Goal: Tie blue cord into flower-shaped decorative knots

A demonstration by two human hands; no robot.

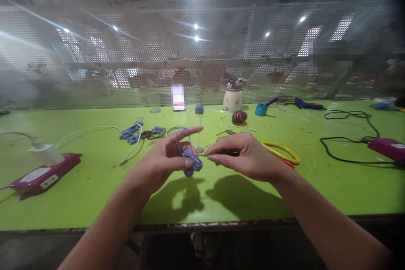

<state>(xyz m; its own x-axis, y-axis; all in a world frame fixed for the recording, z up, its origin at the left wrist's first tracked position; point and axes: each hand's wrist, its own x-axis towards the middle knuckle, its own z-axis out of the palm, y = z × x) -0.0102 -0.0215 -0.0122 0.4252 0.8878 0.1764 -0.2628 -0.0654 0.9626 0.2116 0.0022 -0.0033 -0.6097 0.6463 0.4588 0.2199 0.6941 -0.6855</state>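
Observation:
My left hand pinches a small blue-purple crocheted piece between thumb and fingers, above the front of the table. Yarn of the same colour loops over its raised index finger. My right hand is closed on a crochet hook, whose thin tip points left at the crocheted piece; most of its handle is hidden in the fingers. A strand of yarn runs back to a small ball of blue-purple yarn. More crocheted pieces lie left of my left hand.
On the green table stand a phone, a lidded jug and a blue pot. A dark multicoloured yarn ball lies nearby. Yellow-handled pliers or scissors are partly behind my right hand. Power strips and cords lie at both sides.

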